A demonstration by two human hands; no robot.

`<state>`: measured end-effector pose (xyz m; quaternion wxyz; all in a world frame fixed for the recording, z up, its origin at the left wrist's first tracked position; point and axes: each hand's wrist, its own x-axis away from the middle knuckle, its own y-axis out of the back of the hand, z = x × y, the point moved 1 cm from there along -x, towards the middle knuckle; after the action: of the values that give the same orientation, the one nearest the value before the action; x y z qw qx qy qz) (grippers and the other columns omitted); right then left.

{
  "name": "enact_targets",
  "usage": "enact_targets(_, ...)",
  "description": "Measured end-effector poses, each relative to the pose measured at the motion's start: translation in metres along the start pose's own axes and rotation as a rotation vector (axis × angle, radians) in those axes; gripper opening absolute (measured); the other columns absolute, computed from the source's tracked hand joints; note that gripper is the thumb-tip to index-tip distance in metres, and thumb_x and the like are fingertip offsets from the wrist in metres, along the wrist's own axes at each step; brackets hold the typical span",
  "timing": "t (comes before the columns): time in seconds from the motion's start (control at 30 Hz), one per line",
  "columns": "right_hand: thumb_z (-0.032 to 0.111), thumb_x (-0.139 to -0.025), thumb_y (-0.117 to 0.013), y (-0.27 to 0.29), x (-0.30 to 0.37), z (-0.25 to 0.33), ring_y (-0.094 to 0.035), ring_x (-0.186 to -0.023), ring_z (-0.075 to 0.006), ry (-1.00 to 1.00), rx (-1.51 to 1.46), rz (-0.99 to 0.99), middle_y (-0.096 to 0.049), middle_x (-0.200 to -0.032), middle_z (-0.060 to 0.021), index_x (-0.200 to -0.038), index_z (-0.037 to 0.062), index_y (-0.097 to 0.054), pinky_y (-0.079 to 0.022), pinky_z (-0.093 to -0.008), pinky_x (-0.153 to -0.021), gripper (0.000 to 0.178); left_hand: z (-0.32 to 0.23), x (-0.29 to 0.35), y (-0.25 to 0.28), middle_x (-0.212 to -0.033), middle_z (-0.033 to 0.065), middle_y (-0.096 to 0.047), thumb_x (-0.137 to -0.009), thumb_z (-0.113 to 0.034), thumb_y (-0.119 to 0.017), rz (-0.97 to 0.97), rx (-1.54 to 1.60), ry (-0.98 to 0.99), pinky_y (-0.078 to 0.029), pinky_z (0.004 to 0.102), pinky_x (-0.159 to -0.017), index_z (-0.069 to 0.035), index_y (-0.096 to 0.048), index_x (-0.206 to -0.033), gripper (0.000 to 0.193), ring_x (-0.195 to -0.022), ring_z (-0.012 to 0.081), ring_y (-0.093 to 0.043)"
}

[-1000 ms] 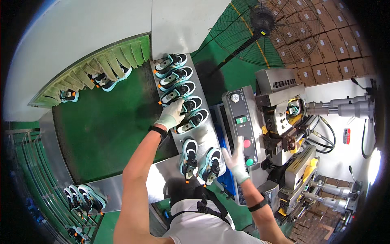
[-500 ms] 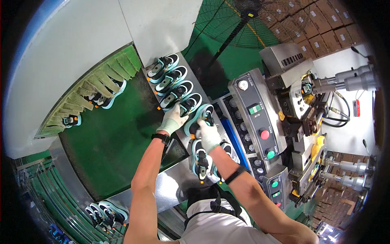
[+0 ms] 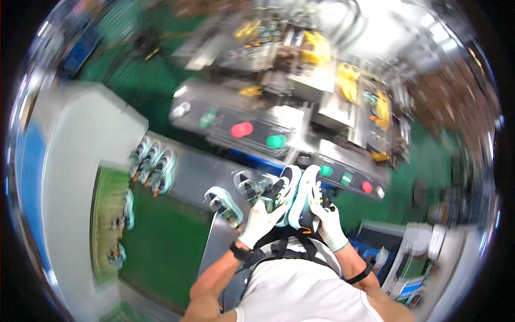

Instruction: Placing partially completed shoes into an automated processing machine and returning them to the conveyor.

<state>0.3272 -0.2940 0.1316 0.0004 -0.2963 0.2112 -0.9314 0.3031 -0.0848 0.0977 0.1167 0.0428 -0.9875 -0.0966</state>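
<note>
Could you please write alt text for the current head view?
A person's gloved left hand and right hand hold two shoes side by side. More shoes sit left on a metal table; blurred machines stand beyond.

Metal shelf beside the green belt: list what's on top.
Three shoes rest in a row at its far end; two more sit nearer the left hand. The shelf directly beneath them is hidden.

Wide head-worn fisheye view, downward from just above the hands [image 3: 260, 222]
</note>
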Motion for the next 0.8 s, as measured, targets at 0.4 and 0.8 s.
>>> enact_targets(0.4,0.012,-0.082,-0.078,0.266,0.244,-0.002,-0.061,-0.096,-0.0110,0.706,-0.509,-0.927,-0.067,-0.108,-0.0033,-0.121,0.0018,-0.063,-0.050,-0.0294,-0.090,0.043,-0.127,0.082,-0.330,-0.110,0.0070,-0.065,-0.086,-0.007,-0.072,1.074,0.048,-0.262,-0.050,0.0294,-0.084,0.003,-0.055,-0.121,0.040,-0.094,0.0131,-0.060)
enact_targets(0.8,0.024,-0.082,-0.073,0.509,0.456,0.017,-0.055,-0.124,-0.0377,0.041,0.201,-2.082,-0.051,-0.138,-0.0270,-0.146,-0.0066,-0.031,-0.044,-0.0389,-0.105,0.082,-0.160,0.249,-0.714,-0.135,0.0289,-0.053,-0.090,-0.011,-0.064,1.182,-0.096,-1.088,-0.044,0.0408,-0.104,0.004,-0.038,-0.144,0.062,-0.124,0.0401,-0.055)
